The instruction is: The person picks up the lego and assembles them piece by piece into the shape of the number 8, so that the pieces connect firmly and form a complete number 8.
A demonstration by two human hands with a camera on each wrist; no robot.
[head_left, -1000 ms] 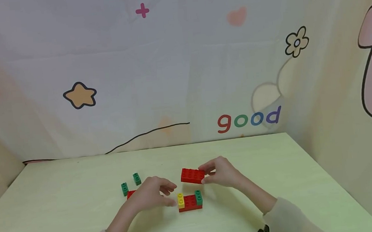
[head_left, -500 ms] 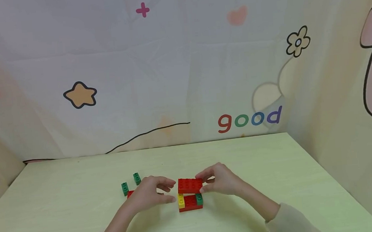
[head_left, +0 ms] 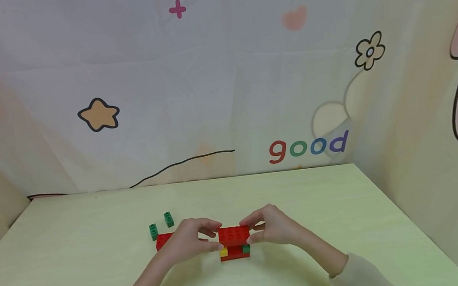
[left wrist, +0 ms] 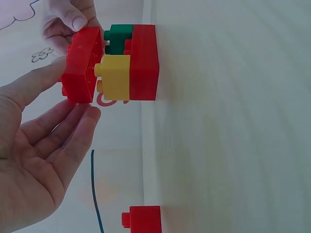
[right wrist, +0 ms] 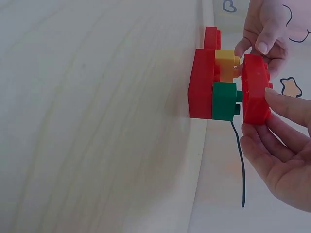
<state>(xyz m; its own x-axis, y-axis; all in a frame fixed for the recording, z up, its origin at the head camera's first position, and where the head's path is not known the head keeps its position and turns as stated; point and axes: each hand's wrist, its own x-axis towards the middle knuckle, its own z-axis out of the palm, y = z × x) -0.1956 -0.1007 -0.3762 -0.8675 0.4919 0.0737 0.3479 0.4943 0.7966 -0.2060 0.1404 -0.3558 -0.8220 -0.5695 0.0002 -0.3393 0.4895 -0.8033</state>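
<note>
Both hands hold a red eight-stud toy brick (head_left: pixel 234 236) by its two ends, studs up. My left hand (head_left: pixel 191 239) has thumb and fingers at its left end; my right hand (head_left: pixel 275 227) pinches the right end. Directly beneath stands another red brick (left wrist: pixel 146 63) on the table, bearing a small yellow brick (left wrist: pixel 115 77) on its left end and a small green brick (right wrist: pixel 223 101) on its right. In the right wrist view the held brick (right wrist: pixel 255 90) tilts slightly, just above the studs of both small bricks. From the head view it hides their tops.
A further red brick (head_left: pixel 163 240) lies left of the work, partly covered by the left hand. Two small green bricks (head_left: pixel 153 232) (head_left: pixel 168 219) lie behind it on the pale table (head_left: pixel 319 207). A printed cloth backdrop (head_left: pixel 169 98) rises at the table's far edge.
My right hand has brought the red brick left and down over the yellow and green bricks. My left hand has moved slightly right and now takes the brick's left end.
</note>
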